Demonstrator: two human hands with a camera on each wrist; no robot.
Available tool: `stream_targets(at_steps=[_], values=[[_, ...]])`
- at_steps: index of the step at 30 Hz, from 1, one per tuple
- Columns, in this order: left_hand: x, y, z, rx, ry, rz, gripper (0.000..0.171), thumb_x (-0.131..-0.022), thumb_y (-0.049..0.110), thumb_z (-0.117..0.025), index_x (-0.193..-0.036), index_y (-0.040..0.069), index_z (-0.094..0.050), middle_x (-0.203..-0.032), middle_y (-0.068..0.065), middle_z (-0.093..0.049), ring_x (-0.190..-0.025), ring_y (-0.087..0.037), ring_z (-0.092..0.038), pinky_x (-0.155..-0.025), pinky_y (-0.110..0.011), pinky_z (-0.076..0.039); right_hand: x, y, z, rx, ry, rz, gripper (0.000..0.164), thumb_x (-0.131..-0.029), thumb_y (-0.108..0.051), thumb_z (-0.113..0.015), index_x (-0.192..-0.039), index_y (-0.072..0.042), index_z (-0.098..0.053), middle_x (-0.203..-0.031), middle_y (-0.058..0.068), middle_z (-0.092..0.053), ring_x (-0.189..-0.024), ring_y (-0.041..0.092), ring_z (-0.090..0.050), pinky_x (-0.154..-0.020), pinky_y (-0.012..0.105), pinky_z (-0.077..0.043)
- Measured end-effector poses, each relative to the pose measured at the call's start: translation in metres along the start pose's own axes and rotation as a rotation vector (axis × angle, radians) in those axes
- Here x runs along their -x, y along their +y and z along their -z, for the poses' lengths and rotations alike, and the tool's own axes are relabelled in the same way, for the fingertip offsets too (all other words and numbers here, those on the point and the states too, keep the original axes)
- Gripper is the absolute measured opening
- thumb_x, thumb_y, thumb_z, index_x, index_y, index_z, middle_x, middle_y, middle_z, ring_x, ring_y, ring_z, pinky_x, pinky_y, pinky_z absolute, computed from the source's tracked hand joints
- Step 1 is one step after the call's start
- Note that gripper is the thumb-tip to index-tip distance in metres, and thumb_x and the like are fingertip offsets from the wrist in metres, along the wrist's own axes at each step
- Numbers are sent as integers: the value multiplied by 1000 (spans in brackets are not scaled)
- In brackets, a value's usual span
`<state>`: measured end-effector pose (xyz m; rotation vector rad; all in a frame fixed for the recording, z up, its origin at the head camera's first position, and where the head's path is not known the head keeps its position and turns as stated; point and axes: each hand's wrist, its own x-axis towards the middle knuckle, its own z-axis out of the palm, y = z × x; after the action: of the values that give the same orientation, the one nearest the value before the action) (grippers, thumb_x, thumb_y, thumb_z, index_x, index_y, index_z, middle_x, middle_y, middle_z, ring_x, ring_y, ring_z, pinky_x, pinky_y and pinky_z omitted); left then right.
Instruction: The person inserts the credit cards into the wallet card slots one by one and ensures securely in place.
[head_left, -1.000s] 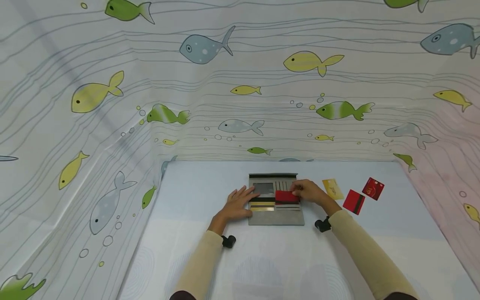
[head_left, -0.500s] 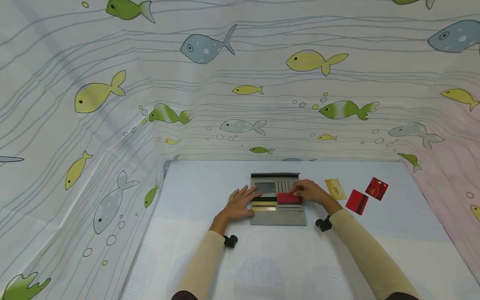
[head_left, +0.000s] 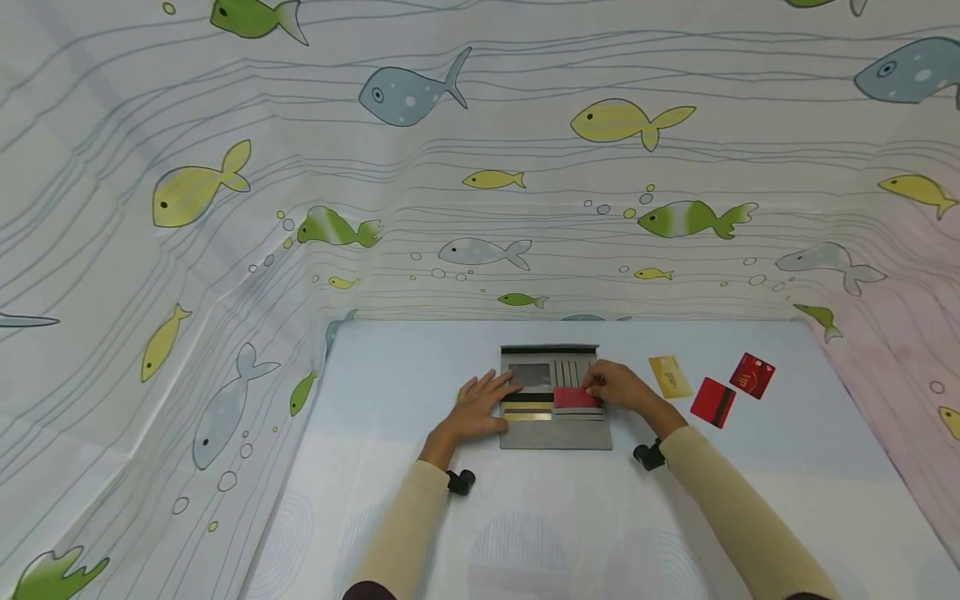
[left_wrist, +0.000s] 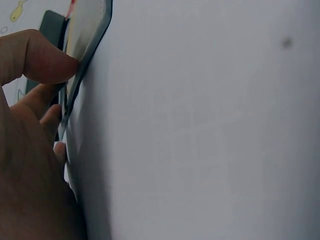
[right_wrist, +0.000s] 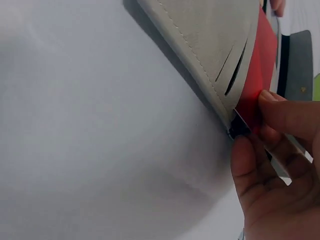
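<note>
A grey wallet (head_left: 557, 436) lies unfolded on the table, with a clear window and several card slots. My right hand (head_left: 621, 386) pinches a red card (head_left: 572, 398) between thumb and fingers at its right end. The card's lower edge sits in a slot on the wallet's right half, above two slits seen in the right wrist view. My left hand (head_left: 476, 410) rests on the wallet's left edge, fingers spread, its thumb (left_wrist: 52, 60) touching the wallet. Gold cards (head_left: 527, 412) show in the left slots, below a dark strip beside the left fingers.
On the white table (head_left: 555, 517), right of the wallet, lie a gold card (head_left: 671, 377), a red card with a dark stripe (head_left: 713, 402) and a darker red card (head_left: 752, 376). A fish-patterned sheet (head_left: 480, 200) rises behind and beside the table.
The red card in my right hand has gone lower into its slot, so less of it shows. My left hand keeps its place on the wallet. The head view has shifted slightly.
</note>
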<state>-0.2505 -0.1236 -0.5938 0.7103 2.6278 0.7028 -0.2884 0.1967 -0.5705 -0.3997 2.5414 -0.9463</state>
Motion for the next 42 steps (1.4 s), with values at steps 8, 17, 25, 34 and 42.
stream_targets(at_steps=[8, 17, 25, 34, 42], values=[[2, 1, 4, 0, 16, -8, 76, -80, 27, -60, -153, 25, -41, -167, -2, -22, -156, -32, -14, -122, -60, -11, 0, 2, -3, -12, -16, 48, 15, -94, -3, -62, -104, -9, -71, -103, 6, -67, -93, 20, -58, -84, 40, -54], [3, 1, 3, -5, 17, -1, 76, -80, 27, -60, -154, 25, -41, -168, -1, -22, -156, -31, -13, -122, -59, -11, -3, -4, -13, 39, -1, 180, 17, -93, -3, -65, -108, -8, -72, -105, 7, -66, -102, 23, -61, -91, 46, -53], [0, -2, -1, -3, 13, 7, 77, -79, 28, -61, -154, 29, -40, -168, 2, -21, -157, -29, -12, -122, -59, -10, -5, -16, -20, 114, -7, 242, 17, -92, -3, -67, -107, -9, -72, -101, 5, -67, -96, 19, -56, -85, 39, -49], [-2, -2, -2, 0, 12, 5, 77, -80, 28, -60, -154, 29, -39, -168, 4, -20, -157, -28, -11, -123, -58, -9, -1, -17, -19, 103, -25, 279, 16, -90, 1, -66, -101, -8, -72, -93, 4, -65, -85, 16, -53, -74, 31, -46], [-3, -1, -3, -9, 12, 9, 77, -79, 29, -60, -154, 29, -40, -168, 3, -21, -157, -27, -12, -122, -59, -10, 1, -17, -20, 88, -51, 213, 19, -93, 1, -60, -98, -12, -73, -96, 3, -66, -86, 15, -53, -77, 33, -47]])
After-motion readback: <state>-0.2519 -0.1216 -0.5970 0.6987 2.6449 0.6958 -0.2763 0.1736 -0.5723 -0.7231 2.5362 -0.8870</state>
